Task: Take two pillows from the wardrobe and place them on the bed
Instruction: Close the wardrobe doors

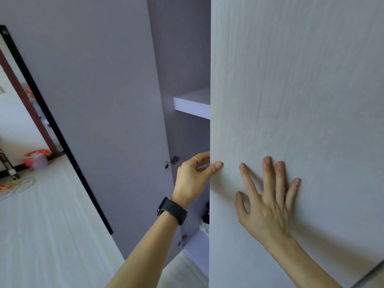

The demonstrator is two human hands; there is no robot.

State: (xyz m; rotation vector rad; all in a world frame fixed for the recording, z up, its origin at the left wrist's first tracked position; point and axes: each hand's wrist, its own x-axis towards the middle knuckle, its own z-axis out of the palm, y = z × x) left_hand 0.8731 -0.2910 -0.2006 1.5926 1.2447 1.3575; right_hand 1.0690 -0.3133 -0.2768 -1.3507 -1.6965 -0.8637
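The wardrobe is right in front of you, grey inside with a white shelf. Your left hand grips the edge of the pale right door. Your right hand lies flat on its front, fingers spread. The left door stands wide open. The gap between the doors is narrow. Low inside you see something white.

soft, even daylight, faint shadows, slight motion blur, wide-angle bending at edges.

The pale plank floor spreads left of the wardrobe, bearing a lilac basket and loose wires far to its left. Inside the wardrobe, a white shelf sits above a lower board holding half-hidden dark and white things
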